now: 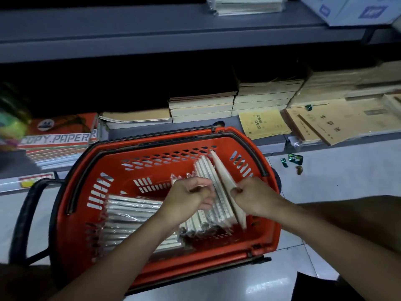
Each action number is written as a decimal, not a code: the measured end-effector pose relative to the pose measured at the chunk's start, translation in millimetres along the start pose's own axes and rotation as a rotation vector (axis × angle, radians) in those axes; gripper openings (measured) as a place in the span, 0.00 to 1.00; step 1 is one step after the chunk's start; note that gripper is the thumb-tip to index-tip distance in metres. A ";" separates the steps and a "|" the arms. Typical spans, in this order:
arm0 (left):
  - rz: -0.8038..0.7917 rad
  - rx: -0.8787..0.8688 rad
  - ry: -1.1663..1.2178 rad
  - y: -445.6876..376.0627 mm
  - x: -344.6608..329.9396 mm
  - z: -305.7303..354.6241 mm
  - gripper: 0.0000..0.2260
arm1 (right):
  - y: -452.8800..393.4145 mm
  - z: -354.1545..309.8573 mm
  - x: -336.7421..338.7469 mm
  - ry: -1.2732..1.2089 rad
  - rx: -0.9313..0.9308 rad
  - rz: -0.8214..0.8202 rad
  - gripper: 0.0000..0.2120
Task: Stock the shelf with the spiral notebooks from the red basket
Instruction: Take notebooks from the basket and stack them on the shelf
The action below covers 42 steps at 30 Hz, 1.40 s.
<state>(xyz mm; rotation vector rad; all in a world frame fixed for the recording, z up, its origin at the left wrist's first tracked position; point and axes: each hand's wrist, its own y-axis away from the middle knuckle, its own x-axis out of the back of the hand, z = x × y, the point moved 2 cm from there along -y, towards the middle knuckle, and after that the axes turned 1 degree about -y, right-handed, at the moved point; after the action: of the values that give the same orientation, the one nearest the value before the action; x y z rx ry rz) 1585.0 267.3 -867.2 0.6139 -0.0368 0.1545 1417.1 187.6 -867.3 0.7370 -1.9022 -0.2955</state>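
Item: spiral notebooks [213,192], shrink-wrapped, standing on edge in the right centre of the red basket [165,213], which is sitting on the floor at frame centre, below the shelf [152,129]. Quantity: the upright batch is looking like roughly eight to ten, the spines overlapping too closely for a firm count; a second batch, the wrapped stack [134,216], is lying flat at the lower left of the basket, perhaps ten more, again uncertain. Baskets: one. Hands: two. The left hand [191,195] is curling its fingers round the left side of the upright batch, and the right hand [251,198] is pinching the outermost notebook at the right, so both grips are closing on notebooks, bracketing the batch from either side. Handling, as a judgement: each notebook is appearing light and fairly stiff in its card covers, yet a squeezed batch is likely carrying real weight, and the glossy film is probably making the faces slippery against one another, so middle copies could slide out if pressure slackens. The wire coils are liable to snag neighbours and bend if crushed. The best hold is seeming to be flat pressure on the two outer covers, low and central, spines aligned. Shelf stock in the upper half of the frame: several piles of tan exercise books [201,107] and one copy paper pack [58,137] at left.
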 end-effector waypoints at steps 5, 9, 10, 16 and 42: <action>-0.060 0.017 0.206 13.5 -1.4 25.2 0.15 | 44.8 -41.9 48.2 0.030 0.125 0.189 0.25; -0.268 -0.072 0.389 41.6 -6.0 57.7 0.17 | 95.4 -85.6 62.0 0.223 0.339 0.339 0.14; -0.282 -0.104 0.443 48.6 -4.8 63.9 0.17 | 106.5 -96.3 60.4 0.327 0.390 0.386 0.12; -0.296 -0.261 0.685 76.8 16.2 88.0 0.16 | 144.2 -117.9 65.2 0.354 0.512 0.548 0.23; -0.009 -0.492 0.582 58.2 31.1 119.0 0.24 | 84.4 -44.7 121.8 -1.240 0.259 0.354 0.15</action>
<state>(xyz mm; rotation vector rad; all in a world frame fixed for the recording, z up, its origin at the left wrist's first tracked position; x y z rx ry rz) 1608.0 249.8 -734.2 0.0620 0.4788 0.2994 1392.2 184.5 -714.6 0.3402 -3.2403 -0.3089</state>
